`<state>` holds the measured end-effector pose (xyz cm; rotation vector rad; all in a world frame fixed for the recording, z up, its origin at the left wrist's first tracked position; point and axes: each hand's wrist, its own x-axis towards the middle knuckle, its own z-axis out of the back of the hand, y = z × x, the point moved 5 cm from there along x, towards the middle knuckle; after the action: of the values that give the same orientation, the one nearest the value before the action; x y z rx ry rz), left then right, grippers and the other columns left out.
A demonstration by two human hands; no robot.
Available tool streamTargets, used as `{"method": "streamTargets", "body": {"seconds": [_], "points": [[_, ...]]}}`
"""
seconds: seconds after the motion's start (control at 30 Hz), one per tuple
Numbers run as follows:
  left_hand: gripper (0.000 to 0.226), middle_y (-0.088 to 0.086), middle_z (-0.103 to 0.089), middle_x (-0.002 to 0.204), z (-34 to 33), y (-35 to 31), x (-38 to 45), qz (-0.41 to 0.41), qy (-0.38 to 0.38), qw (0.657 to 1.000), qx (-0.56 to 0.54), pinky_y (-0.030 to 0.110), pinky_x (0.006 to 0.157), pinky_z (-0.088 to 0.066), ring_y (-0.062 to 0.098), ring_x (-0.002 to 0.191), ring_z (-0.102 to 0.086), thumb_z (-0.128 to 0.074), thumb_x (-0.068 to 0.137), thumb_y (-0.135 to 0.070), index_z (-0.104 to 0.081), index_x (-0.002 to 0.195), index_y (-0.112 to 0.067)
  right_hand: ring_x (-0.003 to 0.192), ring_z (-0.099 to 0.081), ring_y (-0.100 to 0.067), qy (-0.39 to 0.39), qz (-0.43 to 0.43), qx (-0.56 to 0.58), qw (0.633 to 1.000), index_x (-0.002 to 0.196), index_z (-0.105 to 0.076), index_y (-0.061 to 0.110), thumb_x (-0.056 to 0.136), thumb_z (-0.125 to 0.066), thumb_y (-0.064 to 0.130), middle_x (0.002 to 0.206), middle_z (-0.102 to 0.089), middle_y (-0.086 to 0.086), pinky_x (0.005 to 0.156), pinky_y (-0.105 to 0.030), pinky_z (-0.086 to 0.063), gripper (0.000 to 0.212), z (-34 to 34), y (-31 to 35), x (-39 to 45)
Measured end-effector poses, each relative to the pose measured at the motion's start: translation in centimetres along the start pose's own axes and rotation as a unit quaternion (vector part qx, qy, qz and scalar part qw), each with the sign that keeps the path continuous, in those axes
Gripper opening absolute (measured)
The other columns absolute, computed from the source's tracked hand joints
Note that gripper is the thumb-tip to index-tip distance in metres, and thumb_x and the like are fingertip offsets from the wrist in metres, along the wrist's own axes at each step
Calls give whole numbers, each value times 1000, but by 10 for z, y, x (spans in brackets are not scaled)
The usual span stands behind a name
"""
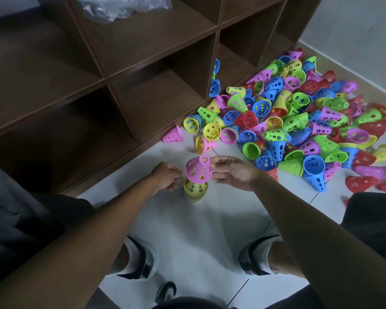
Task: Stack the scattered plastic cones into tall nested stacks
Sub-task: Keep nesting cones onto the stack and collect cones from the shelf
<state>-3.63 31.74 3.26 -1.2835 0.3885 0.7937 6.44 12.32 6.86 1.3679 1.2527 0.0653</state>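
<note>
right hand (234,172) pinches the pink cone (198,169), tilted toward 1 o'clock, just above the yellow-topped stack (195,190); left hand (167,176), loosely curled at 9 o'clock, seems empty.

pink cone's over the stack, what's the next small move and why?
Probably lower the pink cone straight down onto the stack. The right hand holds it tilted just above the yellow top cone, not yet nested; the left hand is beside the stack, so level it first.

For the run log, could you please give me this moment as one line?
right hand pinches pink cone | over yellow-topped stack | left hand beside stack | loose pile remains
</note>
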Motion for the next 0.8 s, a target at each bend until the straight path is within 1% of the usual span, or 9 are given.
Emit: {"method": "streamTargets", "body": {"seconds": [0.07, 0.17, 0.3, 0.4, 0.5, 0.57, 0.63, 0.73, 0.8], "points": [[14, 10, -60, 77, 5, -5, 3, -12, -15, 1000, 9, 29, 57, -47, 22, 54, -52, -54, 96, -9, -57, 82, -10, 84, -71, -19, -6, -11, -14, 1000, 110, -67, 12, 94, -62, 11, 97, -73, -7, 81, -32, -51, 16, 2, -6, 3], [17, 10, -61, 79, 11, -16, 7, -26, -27, 999, 17, 30, 60, -45, 22, 56, -53, -55, 96, -10, -57, 80, -12, 87, -69, -21, -16, -28, -34, 999, 106, -69, 14, 94, -63, 9, 96, -73, -5, 82, -32, -51, 14, 4, -14, 7], [12, 8, -65, 86, 16, -36, 16, -38, -31, 998, 28, 25, 57, -46, 22, 65, -59, -56, 97, -17, -62, 89, -11, 92, -66, -22, -33, -52, -63, 996, 107, -68, 13, 94, -65, 10, 100, -71, -7, 81, -32, -52, 14, 2, -23, 11], [11, 9, -67, 93, 13, -48, 26, -40, -17, 999, 13, 26, 58, -48, 21, 70, -62, -58, 98, -21, -62, 95, -11, 95, -67, -22, -39, -63, -102, 992, 114, -67, 11, 94, -64, 13, 106, -71, -9, 81, -32, -51, 20, 4, -25, 13], [16, 6, -68, 98, 5, -60, 32, -48, -2, 998, 39, 33, 73, -53, 22, 79, -66, -56, 99, -23, -62, 106, -10, 93, -67, -21, -45, -68, -131, 988, 113, -68, 12, 94, -63, 12, 104, -71, -8, 82, -32, -52, 20, 8, -25, 17], [17, 6, -68, 103, -1, -63, 38, -51, 11, 997, 57, 40, 84, -55, 26, 88, -68, -55, 98, -24, -62, 107, -10, 89, -67, -20, -59, -67, -134, 987, 110, -68, 13, 93, -64, 11, 98, -71, -5, 82, -32, -52, 18, 12, -22, 19], [17, 8, -68, 108, -7, -64, 44, -54, 24, 995, 80, 44, 89, -56, 28, 97, -68, -55, 98, -25, -61, 105, -11, 85, -67, -20, -77, -59, -130, 987, 108, -69, 13, 93, -64, 11, 95, -71, -4, 81, -32, -51, 17, 17, -17, 23], [22, 13, -66, 113, -15, -67, 54, -57, 38, 994, 90, 42, 82, -55, 29, 102, -66, -56, 98, -26, -60, 112, -9, 75, -66, -21, -148, -28, -100, 984, 109, -67, 8, 92, -63, 6, 100, -70, -12, 72, -29, -49, 18, 32, -6, 33], [23, 17, -66, 111, -21, -73, 59, -72, 47, 993, 81, 36, 73, -50, 27, 96, -64, -56, 98, -26, -60, 114, -9, 68, -64, -22, -198, 3, -23, 980, 122, -58, 3, 94, -58, 1, 104, -69, -17, 65, -27, -46, 28, 43, 1, 40]]}}
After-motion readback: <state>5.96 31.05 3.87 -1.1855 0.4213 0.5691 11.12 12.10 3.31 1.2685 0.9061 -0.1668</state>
